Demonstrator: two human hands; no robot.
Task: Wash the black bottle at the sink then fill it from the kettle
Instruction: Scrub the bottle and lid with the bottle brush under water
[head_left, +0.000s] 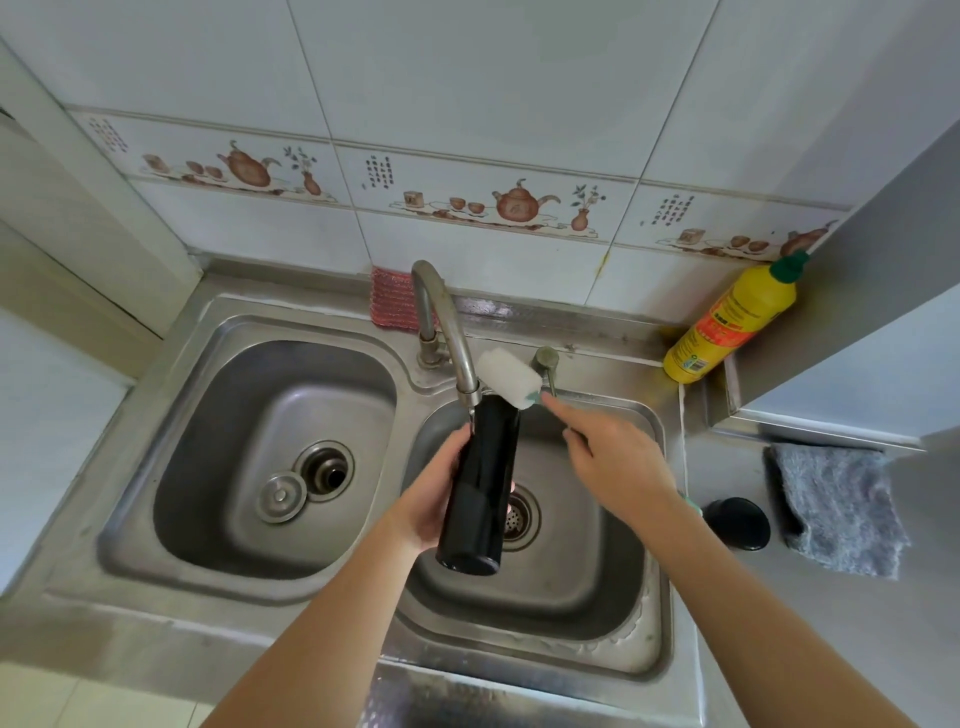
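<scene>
L hand (431, 499) wraps the black bottle (480, 483) mid-body, fingers curled round it; bottle tilted, mouth up at far end, base near. Mouth sits right under the faucet (447, 332) spout, over the right sink basin (618, 597), prob. so rinse water and drips fall into the basin. Can't tell if water runs.

R hand (613, 462) closed on the green handle of a sponge brush (506, 376), forefinger stretched along it; white sponge head sits at the bottle mouth, just right of spout, looks not yet inside. Aimed for insertion, I judge.

Bottle rel. to grip: L grip on left flank, neck and base both free.

Black lid (737, 522) on the table w/ grey cloth (841, 514), right of the sink. Yellow detergent bottle (732, 322) far right. Kettle not in view.
</scene>
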